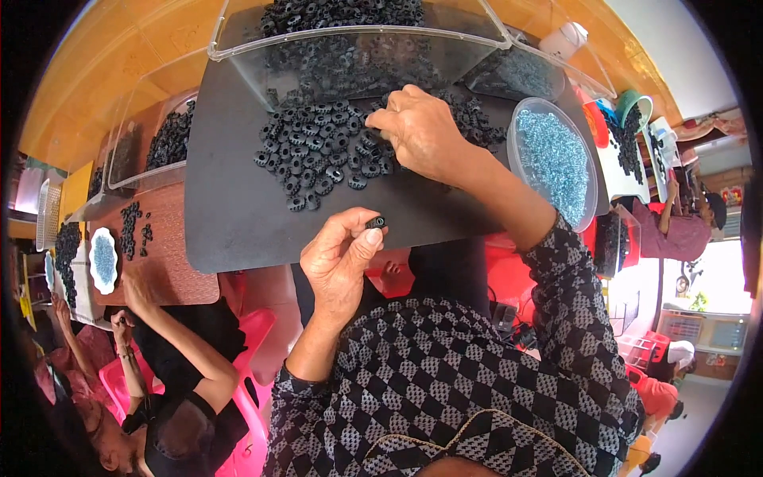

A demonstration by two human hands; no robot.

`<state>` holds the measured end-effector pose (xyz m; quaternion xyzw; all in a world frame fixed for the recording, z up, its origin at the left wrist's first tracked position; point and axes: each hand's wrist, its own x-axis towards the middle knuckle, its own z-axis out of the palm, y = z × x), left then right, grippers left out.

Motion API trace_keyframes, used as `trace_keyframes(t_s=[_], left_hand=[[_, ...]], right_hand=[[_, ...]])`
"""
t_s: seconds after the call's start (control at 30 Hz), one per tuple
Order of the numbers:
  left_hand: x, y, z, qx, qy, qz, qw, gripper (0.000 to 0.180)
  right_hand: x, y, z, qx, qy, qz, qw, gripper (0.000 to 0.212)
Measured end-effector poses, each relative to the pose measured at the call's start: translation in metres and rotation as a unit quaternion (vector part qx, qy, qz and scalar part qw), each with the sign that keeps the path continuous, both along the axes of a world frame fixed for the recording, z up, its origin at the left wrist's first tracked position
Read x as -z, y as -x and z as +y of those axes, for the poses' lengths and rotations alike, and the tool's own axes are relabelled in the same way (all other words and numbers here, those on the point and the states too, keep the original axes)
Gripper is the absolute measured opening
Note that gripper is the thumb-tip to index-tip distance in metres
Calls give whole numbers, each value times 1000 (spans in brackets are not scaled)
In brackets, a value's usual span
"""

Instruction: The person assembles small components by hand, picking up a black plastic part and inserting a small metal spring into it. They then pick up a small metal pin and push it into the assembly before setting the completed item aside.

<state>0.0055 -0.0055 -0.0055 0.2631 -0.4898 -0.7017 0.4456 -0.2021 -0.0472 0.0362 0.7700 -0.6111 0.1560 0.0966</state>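
Between the thumb and forefinger of my left hand is a small black oval plastic part, held just over the table's front edge. Farther forward, my right hand reaches over a pile of similar black parts. Its fingers curl together and point down at the pile's right side; whether they pinch a part is hidden. To the right of that hand a round clear tub holds many small light-blue translucent pieces.
A large clear bin full of black parts stands at the table's far side. Another clear container is at the back right. On the left, a co-worker sits at a brown table with black parts and a white dish.
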Motion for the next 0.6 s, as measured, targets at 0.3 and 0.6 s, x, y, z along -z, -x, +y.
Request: trace_keyframes(t_s=[0.3,0.6], left_hand=[[-1,1,0,0,-3,-1,1000,17],[0,1,1,-2,-4,0,1000,16]], right_hand=[[4,-8,-6,-14,-44,-20,999,15],[5,-7,-3,-5,-19,-59,998,16]])
